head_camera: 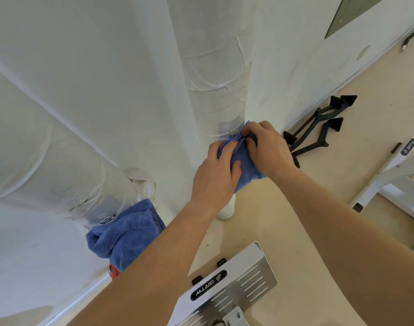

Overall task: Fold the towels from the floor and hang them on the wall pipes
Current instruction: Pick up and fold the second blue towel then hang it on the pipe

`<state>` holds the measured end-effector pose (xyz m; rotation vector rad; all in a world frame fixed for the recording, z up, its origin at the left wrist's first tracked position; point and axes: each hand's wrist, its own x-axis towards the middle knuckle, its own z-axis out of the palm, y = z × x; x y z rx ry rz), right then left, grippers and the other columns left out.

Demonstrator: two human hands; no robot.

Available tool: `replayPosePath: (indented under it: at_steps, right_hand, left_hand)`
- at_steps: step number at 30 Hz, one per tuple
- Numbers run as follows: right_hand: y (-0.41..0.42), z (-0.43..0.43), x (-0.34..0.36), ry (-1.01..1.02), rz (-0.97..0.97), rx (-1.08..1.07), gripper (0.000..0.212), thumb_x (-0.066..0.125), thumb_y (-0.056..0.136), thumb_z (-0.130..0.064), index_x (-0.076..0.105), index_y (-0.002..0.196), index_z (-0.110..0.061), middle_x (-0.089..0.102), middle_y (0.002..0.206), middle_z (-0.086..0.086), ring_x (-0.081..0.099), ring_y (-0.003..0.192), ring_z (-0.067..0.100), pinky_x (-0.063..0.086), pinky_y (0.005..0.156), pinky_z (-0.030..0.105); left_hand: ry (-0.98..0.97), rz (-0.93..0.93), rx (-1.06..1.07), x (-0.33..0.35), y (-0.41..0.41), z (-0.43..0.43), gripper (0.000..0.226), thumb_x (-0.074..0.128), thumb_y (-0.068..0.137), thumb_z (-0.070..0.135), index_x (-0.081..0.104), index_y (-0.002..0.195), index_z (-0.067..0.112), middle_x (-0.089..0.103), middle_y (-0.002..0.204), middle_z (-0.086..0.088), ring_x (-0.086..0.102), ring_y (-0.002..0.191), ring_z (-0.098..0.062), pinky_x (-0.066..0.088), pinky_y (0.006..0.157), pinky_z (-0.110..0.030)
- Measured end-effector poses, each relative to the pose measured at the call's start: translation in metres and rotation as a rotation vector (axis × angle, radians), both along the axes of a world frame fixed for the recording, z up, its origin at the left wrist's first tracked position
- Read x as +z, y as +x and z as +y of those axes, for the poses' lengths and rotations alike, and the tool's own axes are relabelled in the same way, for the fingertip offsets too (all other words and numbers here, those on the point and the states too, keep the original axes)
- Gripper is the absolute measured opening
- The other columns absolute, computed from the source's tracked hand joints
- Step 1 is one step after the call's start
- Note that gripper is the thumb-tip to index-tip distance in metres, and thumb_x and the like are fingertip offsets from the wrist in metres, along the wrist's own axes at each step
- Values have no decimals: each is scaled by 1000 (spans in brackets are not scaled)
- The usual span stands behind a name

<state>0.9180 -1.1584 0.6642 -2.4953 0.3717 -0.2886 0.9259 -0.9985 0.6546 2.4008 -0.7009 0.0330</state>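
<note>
- Your left hand (215, 177) grips the blue towel (244, 168), its fingers curled over the cloth's left edge.
- Your right hand (264, 147) pinches the towel's top against the upright white pipe (215, 67), beside a metal clip (234, 133); I cannot tell whether the towel is hooked.
- A second blue towel (126, 236) hangs at the left pipe (48, 161).

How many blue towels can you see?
2. One blue towel is gripped by the left hand and right hand against the upright pipe. The second towel hangs at the slanted pipe, lower left. Others may be out of view.
</note>
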Motion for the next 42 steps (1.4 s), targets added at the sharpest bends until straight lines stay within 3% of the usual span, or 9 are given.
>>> replayPosePath:
  at_steps: [5, 11, 16, 19, 24, 30, 36, 39, 42]
  right_hand:
    - [-20, -15, -3, 130, 76, 151, 43, 55, 90, -22, 57, 132, -31, 54, 126, -7, 53, 101, 11, 40, 84, 26]
    - [-18, -27, 2, 84, 224, 297, 68, 71, 81, -41, 43, 143, -36, 46, 135, -11, 49, 112, 11, 40, 91, 27]
    - [-10, -29, -4, -67, 227, 300, 69, 74, 80, -42, 43, 142, -37, 49, 130, -9, 52, 104, 16, 40, 78, 31]
    - [-9, -24, -7, -157, 190, 242, 68, 74, 77, -45, 45, 139, -38, 52, 125, -11, 56, 102, 18, 45, 74, 33]
    - [-8, -13, -24, -140, 36, 150, 64, 81, 72, -45, 56, 129, -31, 57, 118, -5, 59, 102, 22, 53, 77, 40]
    - [-19, -5, -30, -252, -126, 34, 57, 85, 65, -40, 68, 118, -27, 49, 129, 9, 50, 106, 34, 48, 81, 40]
    - [-27, -12, -24, 232, 92, 107, 63, 76, 81, -28, 54, 140, -28, 47, 126, -5, 53, 105, 13, 51, 92, 33]
    - [-29, -9, -27, 295, 71, 81, 58, 72, 86, -24, 54, 140, -28, 51, 128, -5, 56, 105, 15, 53, 92, 34]
    - [-24, -4, -29, 284, 13, 15, 51, 69, 85, -18, 60, 135, -27, 58, 127, -2, 61, 102, 16, 53, 91, 32]
  left_hand:
    - [25, -69, -31, -3, 1, 6, 49, 47, 101, 29, 37, 149, 25, 51, 134, 0, 64, 85, -23, 56, 65, -41]
    - [53, -107, 11, -14, -2, 3, 55, 37, 94, 37, 46, 143, 14, 54, 133, -4, 65, 71, -27, 54, 53, -37]
    - [36, -73, -49, -22, -2, 6, 72, 55, 88, 49, 39, 149, 13, 49, 138, -6, 65, 93, -24, 52, 62, -29]
    - [50, -155, -19, -27, 4, 6, 66, 73, 84, 34, 49, 142, 12, 59, 126, -7, 67, 79, -26, 50, 53, -29]
    - [52, -245, 92, -32, 13, 3, 49, 79, 79, 30, 65, 124, 19, 68, 102, 1, 65, 67, -25, 51, 46, -35]
    - [119, -310, 116, -28, 7, 5, 54, 76, 80, 35, 62, 131, 25, 60, 113, -2, 55, 96, -26, 51, 63, -33]
    - [147, -167, -29, -26, 1, 11, 58, 32, 98, 33, 34, 153, 15, 48, 136, -10, 51, 110, -28, 55, 75, -40]
    - [12, -102, -4, -28, 3, 9, 51, 40, 100, 19, 40, 150, 13, 52, 136, -10, 57, 112, -27, 56, 82, -43]
    - [-107, -89, 68, -34, 5, 2, 46, 57, 94, 13, 56, 140, 13, 64, 124, -6, 64, 103, -22, 53, 81, -31]
